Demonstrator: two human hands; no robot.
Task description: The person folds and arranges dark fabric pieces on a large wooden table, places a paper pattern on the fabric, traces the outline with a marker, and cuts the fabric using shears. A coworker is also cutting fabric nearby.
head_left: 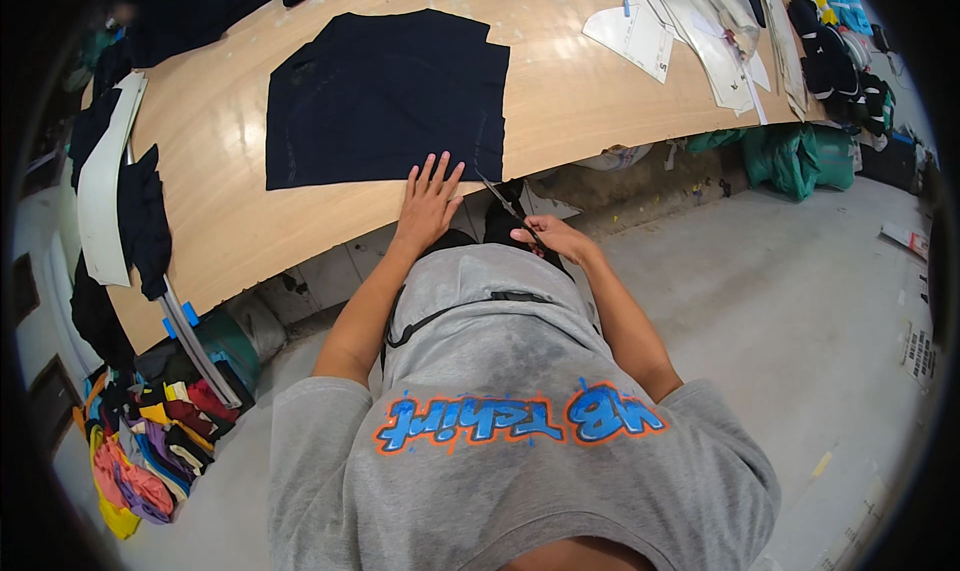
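A dark navy piece of fabric (390, 101) lies flat on the wooden table, with faint chalk lines along its sides. My left hand (430, 201) rests on its near edge, fingers stretched out and flat, holding nothing. My right hand (550, 238) is closed round the handles of a pair of scissors (512, 207), just off the table's near edge. The scissors point up and left, and their tip meets the cloth at its near right corner. Whether the blades are apart is too small to tell.
White paper patterns (632, 39) lie on the table (570, 111) at the far right. More dark cloth (200, 11) covers its far left. A long white pattern piece (104, 186) hangs at the left end. Colourful fabric scraps (150, 451) are heaped below, and green bags (790, 161) sit beneath the right side.
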